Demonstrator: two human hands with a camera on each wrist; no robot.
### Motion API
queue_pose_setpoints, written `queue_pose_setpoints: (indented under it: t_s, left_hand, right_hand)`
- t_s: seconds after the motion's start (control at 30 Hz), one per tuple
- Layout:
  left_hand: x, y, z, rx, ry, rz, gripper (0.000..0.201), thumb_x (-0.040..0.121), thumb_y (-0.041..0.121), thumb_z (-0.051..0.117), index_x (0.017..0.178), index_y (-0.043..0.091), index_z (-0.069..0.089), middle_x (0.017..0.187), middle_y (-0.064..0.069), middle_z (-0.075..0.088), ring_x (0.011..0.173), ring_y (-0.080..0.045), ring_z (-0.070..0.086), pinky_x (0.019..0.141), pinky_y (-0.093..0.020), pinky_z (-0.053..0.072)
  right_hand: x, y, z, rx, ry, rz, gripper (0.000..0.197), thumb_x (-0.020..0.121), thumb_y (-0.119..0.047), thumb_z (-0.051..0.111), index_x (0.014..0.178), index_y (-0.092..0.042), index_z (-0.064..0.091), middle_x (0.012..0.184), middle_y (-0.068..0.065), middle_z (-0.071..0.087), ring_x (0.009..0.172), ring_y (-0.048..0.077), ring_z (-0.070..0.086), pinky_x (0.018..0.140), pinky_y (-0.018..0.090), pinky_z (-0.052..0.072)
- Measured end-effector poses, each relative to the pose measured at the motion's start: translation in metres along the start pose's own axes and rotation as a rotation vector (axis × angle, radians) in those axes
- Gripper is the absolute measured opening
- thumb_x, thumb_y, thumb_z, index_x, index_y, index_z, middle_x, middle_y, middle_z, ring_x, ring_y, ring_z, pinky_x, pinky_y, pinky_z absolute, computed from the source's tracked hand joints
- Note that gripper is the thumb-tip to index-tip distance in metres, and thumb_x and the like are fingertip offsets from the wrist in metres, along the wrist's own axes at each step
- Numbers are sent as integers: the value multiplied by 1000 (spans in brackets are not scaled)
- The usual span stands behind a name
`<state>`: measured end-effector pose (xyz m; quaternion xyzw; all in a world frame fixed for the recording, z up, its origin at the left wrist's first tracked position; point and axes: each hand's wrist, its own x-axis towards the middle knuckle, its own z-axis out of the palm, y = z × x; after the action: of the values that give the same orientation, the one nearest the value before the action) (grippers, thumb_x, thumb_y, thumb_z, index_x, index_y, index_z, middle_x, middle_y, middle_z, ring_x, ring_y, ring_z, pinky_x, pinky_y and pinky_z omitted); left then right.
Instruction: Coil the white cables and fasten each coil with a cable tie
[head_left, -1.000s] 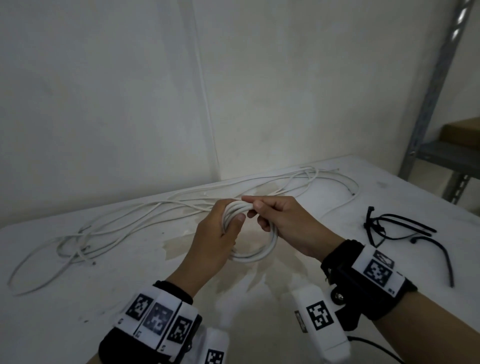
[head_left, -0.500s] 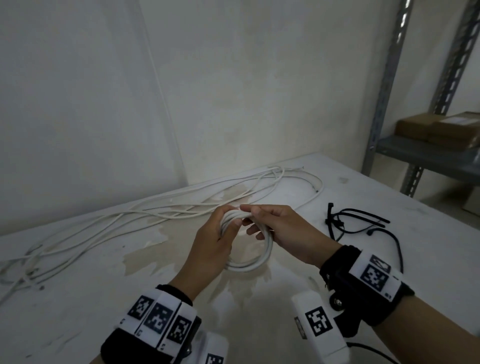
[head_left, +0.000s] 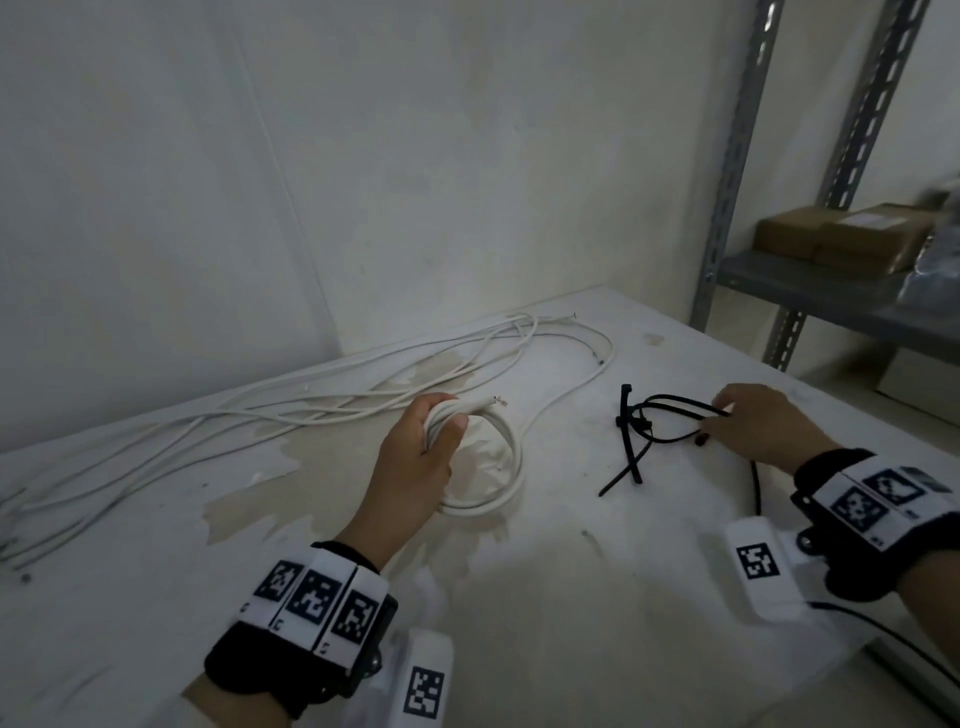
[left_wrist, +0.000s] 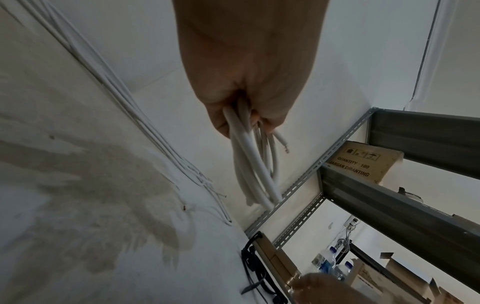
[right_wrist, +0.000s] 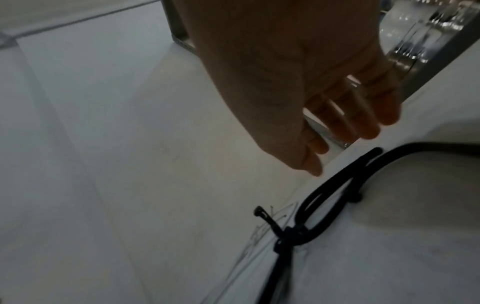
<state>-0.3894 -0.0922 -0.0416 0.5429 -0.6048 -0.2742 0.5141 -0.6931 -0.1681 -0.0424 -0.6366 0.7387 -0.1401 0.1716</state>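
A ring of white cable (head_left: 488, 457) is held up in the left hand (head_left: 415, 457), just above the white table (head_left: 597, 597). The fingers and thumb of this hand are curled tight round one side of the ring, so the loops are kept together. In the left wrist view the loops (left_wrist: 255, 170) are seen hanging out of the closed fist (left_wrist: 249, 67), and a cut end of the cable (left_wrist: 281, 144) is seen poking out beside them.

To the right of the ring, a small pile of black cable ties (head_left: 654, 426) is found on the table. The right hand (head_left: 753, 428) is placed at the far side of that pile from the ring. Its fingers (right_wrist: 363, 121) are held fairly straight and spread, and nothing is gripped by them. The ties (right_wrist: 324, 205) seem to be touched by the fingertips, but this view is blurred, so it cannot be told for sure.

Behind the ring, more loose white cables (head_left: 260, 415) are laid in long lines along the wall. Well to the right of the ring, past the ties, brown boxes (head_left: 831, 236) are kept on a grey metal shelf (head_left: 779, 286).
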Motion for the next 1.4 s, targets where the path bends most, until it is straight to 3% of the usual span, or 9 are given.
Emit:
queue_pose_setpoints:
  t_s: [0.07,0.27,0.37,0.47,0.6,0.83,1.0,1.2,1.4]
  left_hand:
    - [1,1,-1,-16,8,-12,9,94,17,51,101,20,56,56,10,49,41,0,43,46,-13,38]
    - [1,0,-8,-38,43,-48,13,94,18,50,90,30,55,56,9,50,40,-1,43,44,-15,39]
    - [0,-1,-13,-24,70,-59,9,94,19,50,95,26,55,59,5,50,40,0,44,44,-13,38]
    - [0,-2,-20,-22,94,-69,8,94,20,50,98,23,56,60,4,50,40,0,44,43,-13,38]
    - [-5,-3,-29,-30,123,-73,11,94,20,50,102,18,57,60,3,50,40,0,43,43,-13,37]
    - [-19,-2,-55,-47,196,-54,10,93,20,51,90,27,56,61,4,49,43,-2,43,45,-18,39]
    - [-30,-5,-75,-42,286,-21,14,92,19,52,89,33,52,69,7,52,61,-7,50,60,-23,39]
    - [-43,-5,-85,-43,384,26,21,91,15,54,106,22,42,65,6,54,46,3,51,48,-9,38]
    - [-47,-6,-98,-115,384,-82,35,91,20,54,122,28,40,75,4,56,61,-7,50,63,-24,41]
  right_hand:
    - [1,11,2,-126,-68,64,38,89,-24,56,117,2,49,121,20,49,111,32,48,82,30,37]
    - [-2,4,4,-237,-113,119,10,89,-6,49,95,1,47,81,10,44,81,26,49,63,29,42]
    - [-5,-5,7,-200,-92,80,10,88,-5,50,83,0,43,82,11,45,82,27,48,50,25,33]
    - [-9,-19,5,-96,-20,24,24,85,-4,55,66,-3,39,89,20,54,79,27,51,50,26,32]
    - [-26,-60,4,182,65,-124,13,84,-7,58,91,5,60,84,15,59,68,23,60,61,30,49]
    - [-99,-155,31,715,-224,-450,18,83,-1,62,74,-16,59,61,2,61,44,3,58,50,17,48]
    - [-119,-194,60,671,-240,-449,12,78,-2,63,78,-11,55,57,7,62,38,3,56,41,15,44]
    - [-130,-230,80,764,-211,-429,17,75,0,59,82,-9,47,65,15,58,29,6,48,36,15,38]
    - [-141,-249,91,1014,-207,-411,29,79,0,61,71,-15,37,58,4,50,40,14,59,38,21,40]
